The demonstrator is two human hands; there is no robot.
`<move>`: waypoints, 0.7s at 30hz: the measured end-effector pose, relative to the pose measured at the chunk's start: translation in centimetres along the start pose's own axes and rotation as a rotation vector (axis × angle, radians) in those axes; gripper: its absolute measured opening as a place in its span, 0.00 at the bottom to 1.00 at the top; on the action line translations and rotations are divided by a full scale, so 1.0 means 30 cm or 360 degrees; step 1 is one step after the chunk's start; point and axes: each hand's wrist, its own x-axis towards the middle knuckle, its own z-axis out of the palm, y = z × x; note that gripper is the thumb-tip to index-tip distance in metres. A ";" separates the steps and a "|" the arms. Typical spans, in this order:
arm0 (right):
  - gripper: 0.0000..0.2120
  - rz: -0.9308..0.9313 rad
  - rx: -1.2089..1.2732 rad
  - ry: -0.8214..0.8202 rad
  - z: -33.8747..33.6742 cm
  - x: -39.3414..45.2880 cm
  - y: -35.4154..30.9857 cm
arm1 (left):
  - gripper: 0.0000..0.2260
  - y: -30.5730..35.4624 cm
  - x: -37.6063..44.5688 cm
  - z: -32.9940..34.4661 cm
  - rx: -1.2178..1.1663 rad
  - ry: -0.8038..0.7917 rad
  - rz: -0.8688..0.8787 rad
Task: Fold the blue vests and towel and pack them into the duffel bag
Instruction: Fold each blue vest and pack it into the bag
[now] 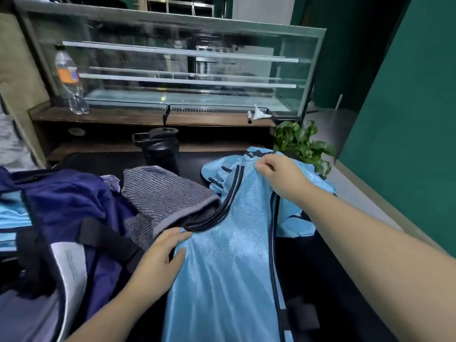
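Observation:
A light blue mesh vest (pixel 229 262) with dark trim lies stretched along the dark table, from the near edge to the far right. My right hand (pixel 278 174) pinches its far end near the shoulder straps. My left hand (pixel 160 257) rests on the vest's left edge with straight fingers. More light blue vest fabric (pixel 293 223) is bunched under it on the right. A grey striped towel (pixel 162 198) lies folded just left of the vest. The navy duffel bag (pixel 74 218) sits open at the left, with light blue fabric (pixel 12 213) showing inside.
A black shaker bottle (pixel 161 149) stands behind the towel. A green potted plant (pixel 301 141) sits at the table's far right corner. Behind are a wooden shelf with a glass display case (pixel 182 67) and a clear water bottle (pixel 70 82).

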 end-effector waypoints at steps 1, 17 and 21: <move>0.10 -0.0045 0.0014 -0.0022 -0.008 -0.028 -0.014 | 0.16 -0.010 -0.002 0.009 -0.0027 -0.0004 -0.0033; 0.15 -0.0578 -0.0284 -0.0747 0.083 -0.523 -0.018 | 0.17 0.020 0.000 -0.012 -0.0320 -0.0070 -0.0329; 0.16 0.0003 0.0161 -0.0409 0.093 -0.478 0.042 | 0.15 0.032 -0.007 -0.009 -0.0279 -0.0066 -0.0323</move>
